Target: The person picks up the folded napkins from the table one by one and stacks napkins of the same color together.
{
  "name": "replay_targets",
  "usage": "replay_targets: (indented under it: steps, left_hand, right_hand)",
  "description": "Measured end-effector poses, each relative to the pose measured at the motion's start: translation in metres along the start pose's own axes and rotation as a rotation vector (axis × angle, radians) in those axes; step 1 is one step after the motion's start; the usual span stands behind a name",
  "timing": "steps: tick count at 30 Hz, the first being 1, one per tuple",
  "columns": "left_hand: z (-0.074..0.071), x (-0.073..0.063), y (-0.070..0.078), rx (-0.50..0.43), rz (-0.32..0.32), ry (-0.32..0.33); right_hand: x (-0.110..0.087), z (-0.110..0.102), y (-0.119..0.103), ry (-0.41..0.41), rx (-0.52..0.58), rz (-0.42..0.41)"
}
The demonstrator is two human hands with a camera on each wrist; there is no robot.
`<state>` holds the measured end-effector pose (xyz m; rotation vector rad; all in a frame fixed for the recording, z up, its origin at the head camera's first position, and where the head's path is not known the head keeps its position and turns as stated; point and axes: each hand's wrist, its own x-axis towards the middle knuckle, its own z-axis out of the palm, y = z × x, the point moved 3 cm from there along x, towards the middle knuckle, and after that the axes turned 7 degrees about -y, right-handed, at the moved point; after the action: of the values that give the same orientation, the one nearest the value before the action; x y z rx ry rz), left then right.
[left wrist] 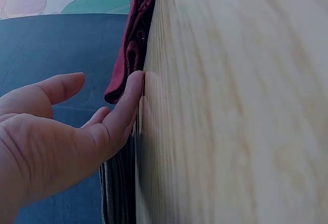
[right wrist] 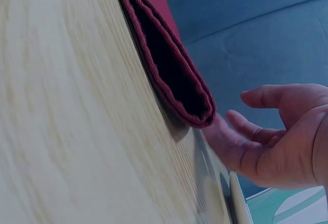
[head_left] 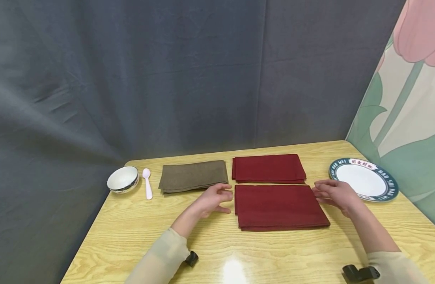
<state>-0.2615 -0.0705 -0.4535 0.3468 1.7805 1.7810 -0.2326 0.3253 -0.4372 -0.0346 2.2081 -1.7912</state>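
Observation:
A folded dark red cloth (head_left: pixel 279 207) lies flat at the middle front of the table, between my two hands. Beside its left edge is my left hand (head_left: pixel 213 199), fingers loosely bent and thumb apart, holding nothing. The left wrist view shows those fingertips low at the tabletop, close to the folded cloth layers (left wrist: pixel 134 44). My right hand (head_left: pixel 336 195) is at the cloth's right edge, its fingertips right at the side. In the right wrist view the cloth's folded end (right wrist: pixel 177 75) meets the fingers, while the thumb stands away from it.
Behind lies a second folded red cloth (head_left: pixel 268 167), with a folded brown cloth (head_left: pixel 194 175) to its left. A white spoon (head_left: pixel 148 185) and a patterned bowl (head_left: pixel 123 179) sit at the far left. A blue-rimmed plate (head_left: pixel 391 185) is at the right, near my right hand.

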Motion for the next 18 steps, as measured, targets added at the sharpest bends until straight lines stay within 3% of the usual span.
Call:
replay_targets:
  steps: [11,18]
  left_hand:
    - [0.006,0.008,-0.001,-0.007,-0.021,0.028]
    - [0.008,0.011,-0.001,-0.013,-0.030,0.035]
  right_hand:
    - [0.000,-0.002,0.003,-0.051,-0.040,0.082]
    - [0.002,0.007,0.008,-0.089,0.008,0.088]
